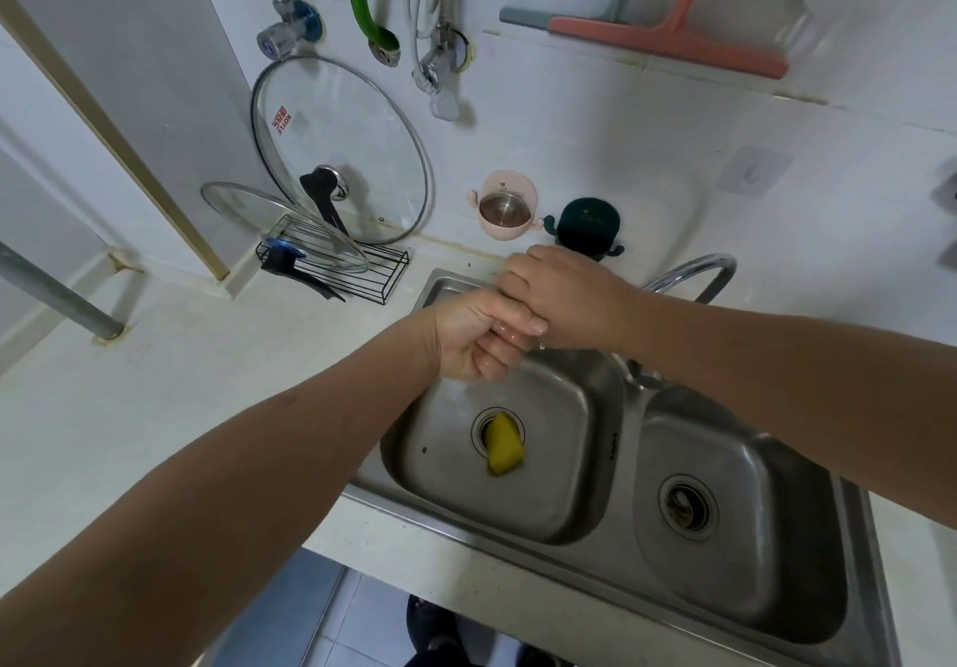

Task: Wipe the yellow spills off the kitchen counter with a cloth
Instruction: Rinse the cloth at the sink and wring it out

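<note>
Sink [611,464], hands [523,319] clasped, perhaps empty

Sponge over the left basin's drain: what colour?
Yellow. The sponge lies over the drain of the left basin, clearest in the head view.

A single wide-angle head view looks forward and steeply down from above the pale stone worktop [155,407], close over the stainless steel double-basin sink [725,537], facing the white tiled wall [621,148]. Straight lines bow towards the frame edges.
</note>
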`<state>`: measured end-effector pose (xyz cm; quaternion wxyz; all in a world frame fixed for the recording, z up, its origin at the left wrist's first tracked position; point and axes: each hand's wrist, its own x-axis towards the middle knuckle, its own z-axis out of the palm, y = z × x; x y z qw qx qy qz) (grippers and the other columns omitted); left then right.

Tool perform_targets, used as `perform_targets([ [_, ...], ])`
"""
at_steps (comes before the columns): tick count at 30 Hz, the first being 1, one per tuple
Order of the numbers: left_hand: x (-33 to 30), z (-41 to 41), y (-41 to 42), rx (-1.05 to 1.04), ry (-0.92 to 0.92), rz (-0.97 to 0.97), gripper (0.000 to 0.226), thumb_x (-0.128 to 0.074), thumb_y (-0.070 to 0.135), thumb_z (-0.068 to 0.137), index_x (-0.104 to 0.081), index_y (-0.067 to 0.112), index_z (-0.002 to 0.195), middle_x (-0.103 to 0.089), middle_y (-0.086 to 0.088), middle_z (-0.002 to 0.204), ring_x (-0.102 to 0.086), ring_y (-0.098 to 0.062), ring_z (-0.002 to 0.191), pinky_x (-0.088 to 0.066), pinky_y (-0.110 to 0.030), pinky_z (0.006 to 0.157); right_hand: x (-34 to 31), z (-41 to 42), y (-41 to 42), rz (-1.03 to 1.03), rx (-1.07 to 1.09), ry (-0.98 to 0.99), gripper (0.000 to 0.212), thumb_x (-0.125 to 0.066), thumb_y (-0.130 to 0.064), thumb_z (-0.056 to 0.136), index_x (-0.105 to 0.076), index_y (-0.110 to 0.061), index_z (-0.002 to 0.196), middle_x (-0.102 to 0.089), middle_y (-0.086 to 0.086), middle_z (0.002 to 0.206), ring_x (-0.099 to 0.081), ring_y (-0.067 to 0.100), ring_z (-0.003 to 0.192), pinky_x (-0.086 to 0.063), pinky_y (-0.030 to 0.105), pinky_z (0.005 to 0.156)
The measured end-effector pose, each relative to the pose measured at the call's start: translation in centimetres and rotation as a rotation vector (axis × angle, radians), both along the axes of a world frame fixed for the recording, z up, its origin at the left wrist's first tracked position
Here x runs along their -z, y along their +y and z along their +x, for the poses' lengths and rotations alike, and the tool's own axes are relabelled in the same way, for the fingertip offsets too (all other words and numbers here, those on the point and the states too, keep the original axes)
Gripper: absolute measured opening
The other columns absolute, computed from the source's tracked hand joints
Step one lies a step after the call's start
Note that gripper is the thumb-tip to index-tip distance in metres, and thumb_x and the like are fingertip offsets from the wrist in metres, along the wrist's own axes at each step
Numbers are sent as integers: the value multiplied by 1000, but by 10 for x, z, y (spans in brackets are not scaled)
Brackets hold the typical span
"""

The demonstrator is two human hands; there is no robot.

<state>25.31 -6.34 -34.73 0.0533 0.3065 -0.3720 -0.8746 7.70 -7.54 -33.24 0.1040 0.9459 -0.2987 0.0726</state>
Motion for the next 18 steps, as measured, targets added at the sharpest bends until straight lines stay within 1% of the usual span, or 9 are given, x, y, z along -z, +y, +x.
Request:
perform_targets([
  [2,-5,4,-3,-15,-48,39,41,-80,22,74,-43,24,57,-34,13,49,-29,-1,36,-20,-11,34,-1,3,-1,49,19,6,23,-60,-35,94,-61,-13,93,-59,6,85,-55,25,69,-53,42,62],
  [5,-7,10,-5,-10,-122,77,41,-81,24,73,-41,25,62,-34,13,50,-29,-1,36,-21,-12,33,-4,8,-1,67,11,27,16,-68,-30,90,-63,-15,93,-59,3,82,-54,22,68,-53,41,62],
  [7,-12,10,-6,6,-165,63,39,-79,24,76,-42,25,63,-34,13,49,-29,-1,37,-23,-12,33,-7,9,-2,29,-13,59,19,-68,-31,89,-64,-13,87,-59,4,76,-56,24,61,-50,37,55],
  [10,-25,8,-7,38,-285,-50,36,-76,15,83,-52,25,58,-34,12,50,-28,0,38,-20,-12,36,-23,14,-3,8,14,154,42,-41,-44,93,-64,-11,83,-61,7,72,-60,29,56,-44,33,47],
  [11,-31,5,-7,43,-351,-112,39,-76,12,84,-54,25,54,-34,11,50,-27,-1,39,-18,-13,38,-30,17,-3,17,55,210,45,-35,-44,93,-65,-11,87,-63,6,76,-63,29,60,-42,33,49],
  [13,-38,-1,-7,32,-526,-268,47,-75,3,82,-51,24,47,-33,5,52,-25,-6,40,-15,-17,40,-38,23,-6,48,168,358,31,-45,-40,93,-65,-16,95,-66,2,83,-66,27,72,-40,33,55],
  [15,-42,-5,-5,-21,-711,-474,43,-70,-3,80,-45,18,53,-32,-1,54,-25,-13,42,-18,-20,44,-42,30,-7,92,226,362,16,-61,-34,88,-65,-19,87,-60,-1,72,-62,27,68,-39,32,58],
  [16,-42,-7,-5,-39,-809,-619,37,-67,-2,80,-44,16,59,-34,-3,54,-29,-16,43,-22,-22,46,-41,32,-8,105,248,336,14,-64,-30,85,-63,-18,79,-52,-1,65,-57,27,64,-39,32,57],
  [18,-37,-8,-6,-20,-991,-971,28,-61,4,83,-44,15,63,-42,-3,58,-50,-26,55,-33,-29,53,-33,35,-12,175,313,278,21,-63,-17,85,-55,-13,65,-47,3,61,-54,29,62,-40,33,58],
])
